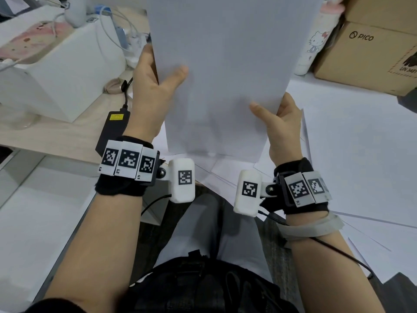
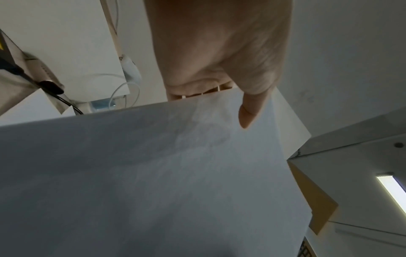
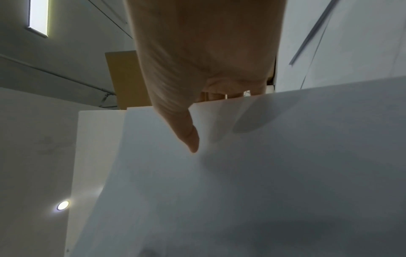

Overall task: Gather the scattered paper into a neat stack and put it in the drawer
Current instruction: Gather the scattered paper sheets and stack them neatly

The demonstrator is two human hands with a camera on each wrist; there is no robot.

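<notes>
- The paper stack (image 1: 225,75) stands upright on its short edge in front of the person, held between both hands; its lower edge rests on or just above loose sheets (image 1: 361,154) lying on the table (image 1: 56,136), and I cannot tell whether it touches them.
- The left hand (image 1: 151,86) has its grip on the stack's left long edge: thumb (image 1: 178,75) flat on the near face, fingers wrapped behind the sheets. In the left wrist view the thumb (image 2: 248,113) lies over the paper's edge (image 2: 153,173) with the fingers hidden behind it.
- The right hand (image 1: 282,123) has its grip on the right long edge, lower down than the left hand: thumb (image 1: 259,111) on the near face, fingers behind. The right wrist view shows the thumb (image 3: 189,135) on the paper (image 3: 241,173), with one sheet's edge stepped out beyond the others at the left, so the stack is not yet flush.
- Loose sheets cover the table's right side and run over its near edge by the right forearm.
- Room to the left is bounded by a white box (image 1: 56,71) and a black power adapter (image 1: 112,129) near the table's near-left edge, just beside the left wrist.
- At the far-right corner stand a cardboard box (image 1: 365,53) marked PICO and a white bottle (image 1: 316,41) with a cartoon cat, close to the stack's right edge.
- No drawer can be made out for certain.
</notes>
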